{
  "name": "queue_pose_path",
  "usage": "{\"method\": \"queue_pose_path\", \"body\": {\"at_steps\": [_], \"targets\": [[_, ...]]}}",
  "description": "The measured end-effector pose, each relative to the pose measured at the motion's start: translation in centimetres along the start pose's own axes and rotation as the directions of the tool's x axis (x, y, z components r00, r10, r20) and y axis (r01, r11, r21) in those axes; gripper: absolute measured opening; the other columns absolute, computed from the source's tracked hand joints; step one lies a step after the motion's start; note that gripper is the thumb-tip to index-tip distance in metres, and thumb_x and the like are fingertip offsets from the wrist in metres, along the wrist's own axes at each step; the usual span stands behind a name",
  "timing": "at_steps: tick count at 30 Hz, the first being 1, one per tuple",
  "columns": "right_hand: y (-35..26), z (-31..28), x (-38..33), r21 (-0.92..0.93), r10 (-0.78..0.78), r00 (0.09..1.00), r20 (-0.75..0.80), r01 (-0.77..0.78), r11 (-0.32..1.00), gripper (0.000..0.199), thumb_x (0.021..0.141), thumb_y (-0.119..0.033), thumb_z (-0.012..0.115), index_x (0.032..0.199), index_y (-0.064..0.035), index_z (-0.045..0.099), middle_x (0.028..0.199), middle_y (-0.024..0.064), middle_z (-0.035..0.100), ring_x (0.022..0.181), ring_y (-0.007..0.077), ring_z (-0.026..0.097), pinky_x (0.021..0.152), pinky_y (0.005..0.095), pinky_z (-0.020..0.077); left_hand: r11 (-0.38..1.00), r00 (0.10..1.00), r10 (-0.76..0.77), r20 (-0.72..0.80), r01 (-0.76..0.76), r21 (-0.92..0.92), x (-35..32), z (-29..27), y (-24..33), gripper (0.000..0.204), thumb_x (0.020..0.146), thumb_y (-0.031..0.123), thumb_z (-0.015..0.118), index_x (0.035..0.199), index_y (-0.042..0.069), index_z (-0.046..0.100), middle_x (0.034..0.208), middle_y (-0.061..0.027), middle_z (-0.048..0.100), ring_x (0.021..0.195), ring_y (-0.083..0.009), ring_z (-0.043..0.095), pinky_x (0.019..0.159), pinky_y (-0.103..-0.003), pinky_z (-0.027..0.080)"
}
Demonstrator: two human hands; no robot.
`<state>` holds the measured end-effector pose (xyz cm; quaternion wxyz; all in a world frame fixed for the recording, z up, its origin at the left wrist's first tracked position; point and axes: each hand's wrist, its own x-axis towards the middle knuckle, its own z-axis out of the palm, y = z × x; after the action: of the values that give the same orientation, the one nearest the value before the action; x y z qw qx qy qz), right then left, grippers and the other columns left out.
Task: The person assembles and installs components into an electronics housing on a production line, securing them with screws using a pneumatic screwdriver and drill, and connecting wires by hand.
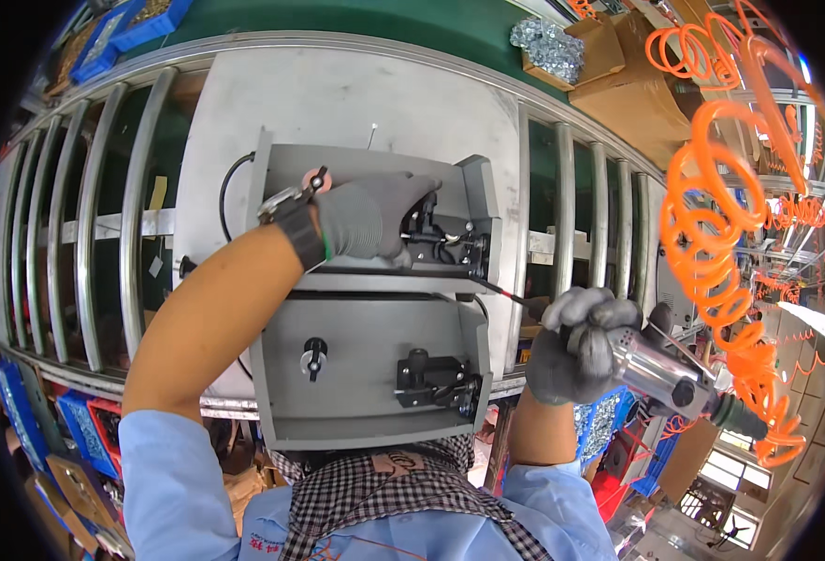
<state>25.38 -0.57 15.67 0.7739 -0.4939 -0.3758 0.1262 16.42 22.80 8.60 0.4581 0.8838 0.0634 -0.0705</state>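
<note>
- left hand, gloved, is reaching into the upper grey housing, which is lying on a pale board; its fingers are curving part-way open around a black mechanism, probably steadying it; whether they are gripping, i cannot tell.
- right hand is curling its fingers tightly around a silver power driver.
- red-banded dark shaft is pointing from that hand toward the upper housing's right end, seemingly angling for access.
- lower grey housing is lying nearer the wearer.
- orange coiled hose is hanging at right, presumably allowing slack.
- small red lettering is showing on the blue shirt; no housing label is standing out.
</note>
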Motion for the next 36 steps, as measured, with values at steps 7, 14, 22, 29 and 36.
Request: {"method": "queue_pose_path", "body": {"at_steps": [7,14,22,29,36], "targets": [[2.3,-1.5,3.2,0.005,-0.025,0.999,0.024,0.025,1.000,0.035,0.081,-0.016,0.068,0.106,0.0008,0.050,0.085,0.0109,0.053,0.067,0.0258,0.057,0.050,0.0334,0.0534,0.997,0.997,-0.074,-0.003,0.074,-0.004,-0.2,0.4,0.6,0.091,0.055,0.012,0.084,0.133,0.002,0.039,0.114,-0.0221,0.054,0.105,-0.0380,0.055,0.090,-0.040,0.046],[3.4,1.5,5.1,0.067,0.028,1.000,-0.014,-0.027,0.997,0.060,0.077,-0.012,0.072,0.127,-0.0060,0.040,0.084,0.0096,0.053,0.065,0.0238,0.056,0.049,0.0336,0.0528,0.987,0.987,-0.158,0.036,0.157,0.020,-0.4,0.2,0.9,0.090,0.058,0.016,0.084,0.134,0.007,0.038,0.118,-0.0184,0.052,0.110,-0.0351,0.055,0.093,-0.040,0.046],[4.3,1.2,4.9,0.010,0.023,0.990,0.136,-0.024,1.000,0.067,0.080,-0.017,0.071,0.136,-0.0088,0.036,0.082,0.0076,0.052,0.063,0.0236,0.055,0.046,0.0330,0.0514,0.986,0.986,-0.162,0.035,0.161,0.045,-0.4,0.1,1.1,0.085,0.063,0.018,0.082,0.134,0.007,0.038,0.116,-0.0180,0.054,0.109,-0.0344,0.056,0.093,-0.040,0.047],[4.6,1.6,6.1,0.017,0.138,0.974,0.182,-0.144,0.989,0.062,0.085,-0.033,0.065,0.137,-0.0133,0.037,0.081,0.0117,0.058,0.057,0.0276,0.058,0.044,0.0352,0.0527,0.977,0.972,-0.214,0.094,0.214,0.000,0.2,-0.2,1.2,0.094,0.055,0.011,0.085,0.136,0.008,0.037,0.125,-0.0178,0.050,0.116,-0.0340,0.051,0.099,-0.038,0.044],[5.4,2.8,8.9,-0.364,0.130,0.835,0.534,0.089,0.927,0.083,0.065,0.008,0.072,0.134,-0.0009,0.027,0.082,0.0088,0.055,0.067,0.0186,0.057,0.051,0.0283,0.0503,0.993,0.993,-0.104,0.063,0.100,0.058,0.1,-1.1,1.5,0.091,0.056,0.013,0.084,0.134,0.003,0.038,0.118,-0.0191,0.055,0.110,-0.0352,0.054,0.094,-0.039,0.045]]}}
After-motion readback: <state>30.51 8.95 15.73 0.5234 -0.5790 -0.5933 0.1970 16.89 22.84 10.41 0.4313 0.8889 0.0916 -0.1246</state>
